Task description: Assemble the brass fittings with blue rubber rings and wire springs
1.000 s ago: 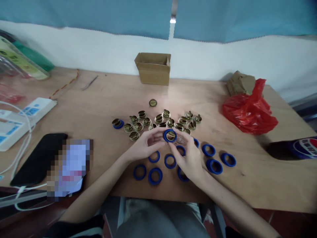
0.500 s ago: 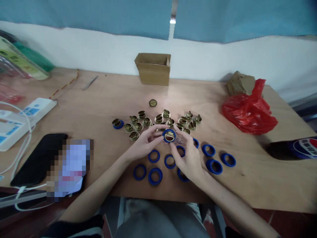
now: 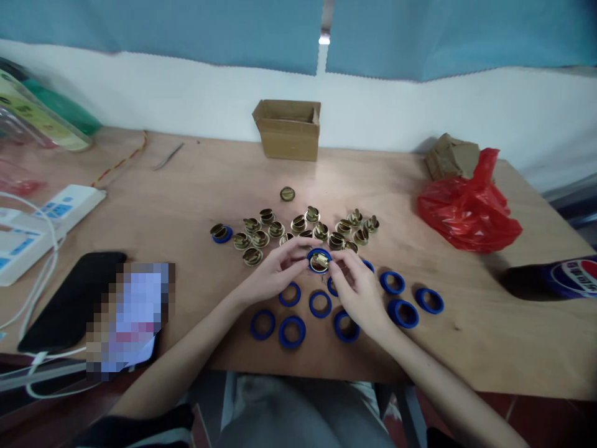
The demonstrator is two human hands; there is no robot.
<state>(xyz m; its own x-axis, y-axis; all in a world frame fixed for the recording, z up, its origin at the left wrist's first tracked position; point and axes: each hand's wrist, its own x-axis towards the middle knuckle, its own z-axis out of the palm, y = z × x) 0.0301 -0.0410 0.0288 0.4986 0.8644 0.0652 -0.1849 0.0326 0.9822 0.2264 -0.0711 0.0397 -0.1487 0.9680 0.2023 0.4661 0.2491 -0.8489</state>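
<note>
Pale plywood tabletop set against a white wall with blue cloth hanging above; head view, looking forward and down. Both bare forearms enter from the lower edge and converge at the middle of the table. Left hand: palm turned inward, fingers curled, thumb and fingertips pinching the left rim of a blue rubber ring with a brass insert, which is held just above the surface. Right hand: wrist bent, back of the hand toward the camera, thumb and forefinger closed on the right side of the same ring, pressing on the brass piece. The held ring thus sits between the two hands, near the front edge of a cluster of loose small brass round fittings spread across the table centre. One assembled blue-and-brass ring lies at the left end of that cluster. Loose empty blue rubber rings lie on the table below and to the right of the hands, some partly covered by the right hand. Farther back stands an open small brown cardboard box. To the right lie a crumpled red plastic bag and a dark soft-drink bottle on its side. To the left are a white power strip with cables and a black phone beside a blurred patch
</note>
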